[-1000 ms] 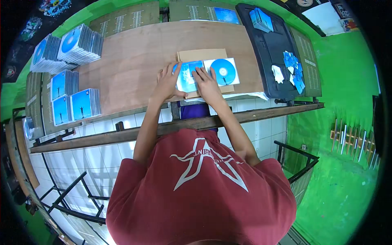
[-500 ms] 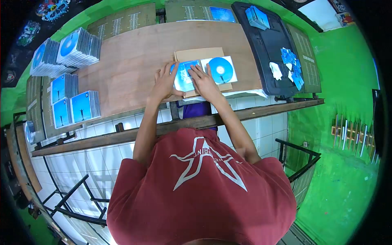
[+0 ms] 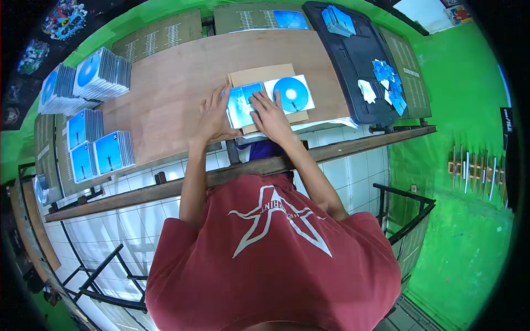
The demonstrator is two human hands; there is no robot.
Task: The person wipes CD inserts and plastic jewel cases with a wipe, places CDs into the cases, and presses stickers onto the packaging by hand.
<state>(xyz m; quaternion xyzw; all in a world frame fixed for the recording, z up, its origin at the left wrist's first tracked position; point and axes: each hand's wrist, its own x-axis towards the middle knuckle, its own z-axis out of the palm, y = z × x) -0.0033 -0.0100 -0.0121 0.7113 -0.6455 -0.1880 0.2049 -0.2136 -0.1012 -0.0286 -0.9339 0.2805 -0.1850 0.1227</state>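
An open CD case (image 3: 241, 105), blue on its left half, lies on a flat piece of brown cardboard (image 3: 262, 74). A blue disc (image 3: 290, 94) with a small dark figure printed on it shows on the white right half. At the case's left edge is my left hand (image 3: 213, 117), fingers spread and thumb near the lower left corner. My right hand (image 3: 271, 117) rests flat across the middle of the case, fingers stretched out over the fold. Neither hand is wrapped around anything.
Stacks of CD cases (image 3: 102, 71) stand at the table's left end, with more stacks (image 3: 110, 151) nearer me. A black plastic lid (image 3: 353, 66) on the right bears blue cards (image 3: 338, 21) and scraps (image 3: 391, 83). A wooden rail (image 3: 342, 149) runs along the front.
The whole view has shifted and tilted slightly. My left hand's fingers have eased a little off the case's left edge; my right hand stays over its middle.
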